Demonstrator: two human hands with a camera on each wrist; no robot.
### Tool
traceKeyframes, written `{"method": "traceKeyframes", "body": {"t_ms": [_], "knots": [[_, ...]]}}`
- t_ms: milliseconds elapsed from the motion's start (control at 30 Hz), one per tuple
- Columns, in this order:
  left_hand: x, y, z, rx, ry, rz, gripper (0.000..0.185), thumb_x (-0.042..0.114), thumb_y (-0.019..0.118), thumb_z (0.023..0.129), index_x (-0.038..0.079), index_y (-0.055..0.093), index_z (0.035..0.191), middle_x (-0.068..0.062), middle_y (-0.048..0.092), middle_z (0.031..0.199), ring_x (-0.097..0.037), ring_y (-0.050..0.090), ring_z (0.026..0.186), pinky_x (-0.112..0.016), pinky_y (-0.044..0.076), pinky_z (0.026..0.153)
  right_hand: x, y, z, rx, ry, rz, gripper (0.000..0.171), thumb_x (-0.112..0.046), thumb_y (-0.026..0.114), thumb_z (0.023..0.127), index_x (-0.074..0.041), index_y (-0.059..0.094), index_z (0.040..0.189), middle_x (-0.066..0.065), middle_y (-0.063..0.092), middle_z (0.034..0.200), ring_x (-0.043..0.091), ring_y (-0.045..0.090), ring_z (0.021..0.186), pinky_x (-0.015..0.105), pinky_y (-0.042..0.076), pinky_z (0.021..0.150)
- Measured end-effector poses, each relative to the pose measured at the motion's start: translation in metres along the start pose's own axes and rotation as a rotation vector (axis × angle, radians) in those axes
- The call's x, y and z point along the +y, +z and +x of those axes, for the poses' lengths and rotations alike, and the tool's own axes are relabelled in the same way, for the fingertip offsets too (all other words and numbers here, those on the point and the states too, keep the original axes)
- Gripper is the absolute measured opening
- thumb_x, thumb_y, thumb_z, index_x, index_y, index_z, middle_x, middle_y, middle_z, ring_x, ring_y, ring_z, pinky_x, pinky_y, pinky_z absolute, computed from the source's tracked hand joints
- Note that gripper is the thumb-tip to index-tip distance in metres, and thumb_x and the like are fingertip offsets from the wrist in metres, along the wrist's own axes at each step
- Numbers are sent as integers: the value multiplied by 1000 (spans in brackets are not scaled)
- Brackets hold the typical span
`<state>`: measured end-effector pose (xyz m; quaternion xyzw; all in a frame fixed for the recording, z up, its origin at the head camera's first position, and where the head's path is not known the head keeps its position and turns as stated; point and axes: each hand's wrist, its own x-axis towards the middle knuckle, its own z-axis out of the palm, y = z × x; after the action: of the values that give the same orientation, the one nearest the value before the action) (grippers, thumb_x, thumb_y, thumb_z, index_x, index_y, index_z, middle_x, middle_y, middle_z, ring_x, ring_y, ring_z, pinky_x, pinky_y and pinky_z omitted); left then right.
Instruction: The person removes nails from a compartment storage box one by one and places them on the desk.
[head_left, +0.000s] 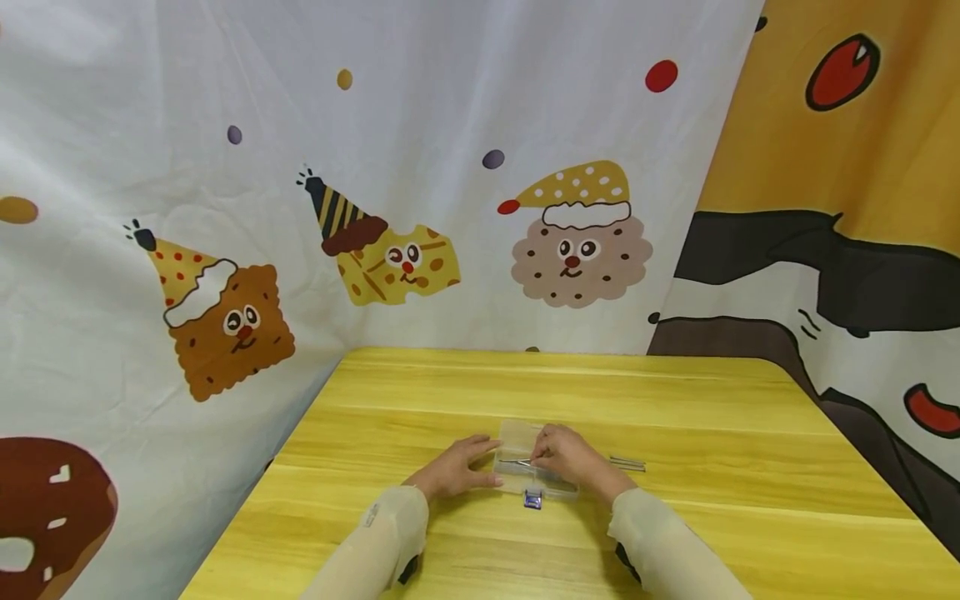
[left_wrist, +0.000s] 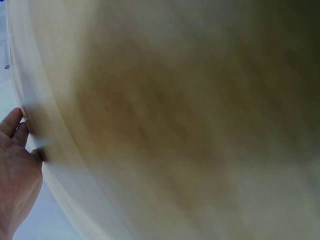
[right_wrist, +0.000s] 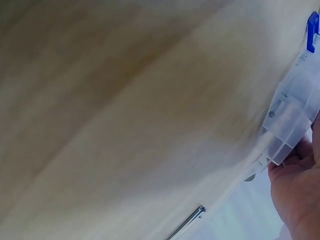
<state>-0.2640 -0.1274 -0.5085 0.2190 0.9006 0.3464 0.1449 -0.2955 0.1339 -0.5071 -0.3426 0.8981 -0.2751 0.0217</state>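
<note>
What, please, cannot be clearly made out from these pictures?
Head view: the right hand hides one end of the silver piece at the clear box.
Head view: any markings on the blue piece are too small to read.
Left wrist view: the picture's left edge cuts off part of the left hand.
Right wrist view: the bottom edge cuts off the metal rods, and the right edge cuts off the clear box.

no lettering can be read, the left sleeve's (head_left: 386, 529) small patch (head_left: 371, 515) included.
</note>
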Motion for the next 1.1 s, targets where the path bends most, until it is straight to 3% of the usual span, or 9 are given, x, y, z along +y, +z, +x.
{"method": "traceKeyframes", "body": {"t_ms": [233,500,867,1100], "knots": [[-1,-1,1,-6,12,8,69,42,68,94,17,41,153,-19,27,159,-40,25,145,-59,27,112,-1,-2,1,-7,-24,3,16,-11,70,93,-14,74,78,-4,59,94,17,55,88,35,49,74],[-2,-1,2,-7,9,20,69,43,67,95,17,41,153,-18,27,159,-40,25,145,-60,26,112,4,-1,1,-2,-33,4,11,-15,71,93,-17,78,84,-10,58,91,12,54,87,34,49,76],[-2,-1,3,0,17,24,68,42,67,95,16,41,153,-18,28,159,-40,25,145,-58,27,112,1,-3,6,-17,-64,-44,10,-11,73,91,-14,77,83,-5,59,92,13,55,85,32,51,75],[1,0,1,3,-9,6,69,41,69,94,17,42,152,-17,28,159,-40,25,145,-58,27,112,2,-3,4,-2,-61,-18,12,-10,71,92,-12,77,82,-6,60,89,13,57,82,31,51,71]]}}
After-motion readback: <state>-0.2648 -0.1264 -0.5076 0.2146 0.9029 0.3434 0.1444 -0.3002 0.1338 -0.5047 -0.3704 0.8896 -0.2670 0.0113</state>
